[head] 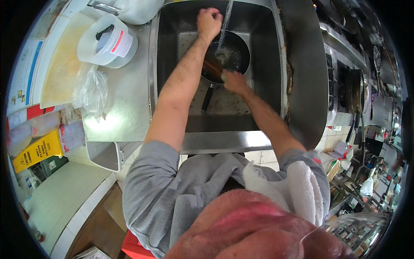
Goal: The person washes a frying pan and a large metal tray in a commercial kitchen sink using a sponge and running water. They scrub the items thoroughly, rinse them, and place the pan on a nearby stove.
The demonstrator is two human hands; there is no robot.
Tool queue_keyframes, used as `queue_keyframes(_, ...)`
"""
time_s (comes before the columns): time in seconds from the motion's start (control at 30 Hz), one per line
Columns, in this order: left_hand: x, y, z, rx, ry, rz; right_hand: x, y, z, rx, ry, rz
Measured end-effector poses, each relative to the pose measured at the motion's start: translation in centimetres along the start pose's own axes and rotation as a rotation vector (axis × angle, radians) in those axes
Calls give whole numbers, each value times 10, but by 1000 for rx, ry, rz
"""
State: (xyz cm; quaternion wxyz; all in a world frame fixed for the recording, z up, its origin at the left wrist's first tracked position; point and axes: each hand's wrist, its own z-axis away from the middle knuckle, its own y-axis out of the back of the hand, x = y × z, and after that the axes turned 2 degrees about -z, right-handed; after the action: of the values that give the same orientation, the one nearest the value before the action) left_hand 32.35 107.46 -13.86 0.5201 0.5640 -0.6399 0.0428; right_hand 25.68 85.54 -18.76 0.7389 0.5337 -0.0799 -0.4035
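A dark frying pan [237, 53] lies in the steel sink [265, 106], its black handle [207, 98] towards me. A stream of water [225, 29] falls into the pan and splashes on its bottom. My right hand [235, 81] is at the pan's near rim, closed around the end of a brown utensil [213, 68] that reaches into the pan. Motion blurs the utensil, so its exact kind is unclear. Above the pan's far left side, my left hand [209, 24] has curled fingers beside the water stream. Whether it holds anything is hidden.
On the steel counter [129, 97] to the left stand a translucent plastic tub [126, 48] with dark contents and a white container [139, 11]. A clear plastic bag [92, 90] lies nearer. Right of the sink is a stove with pans [355, 94]. A yellow wet-floor sign [38, 152] is at far left.
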Motion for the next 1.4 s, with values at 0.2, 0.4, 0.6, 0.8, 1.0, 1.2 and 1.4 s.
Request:
queue_keyframes(0.2,-6,14,59,-367,286,519,34,39,-51,20,-93,216)
queue_keyframes(0.4,-115,74,223,-734,604,-625,12,35,11,-153,-147,15)
queue_keyframes(0.6,-155,63,255,-1016,748,-353,-50,-25,-61,167,-306,-1179)
queue_keyframes(0.8,-60,94,195,-1213,624,-264,-62,-17,-97,176,-513,-1614)
queue_keyframes(1.0,-59,117,213,-1188,702,-297,-45,-9,-38,-224,-267,-1342)
queue_keyframes(1.2,-36,124,217,-1163,521,-418,-92,-12,-95,362,-657,-2113)
queue_keyframes(1.4,-44,132,214,-1176,550,-428,-81,-12,-70,87,-559,-1746)
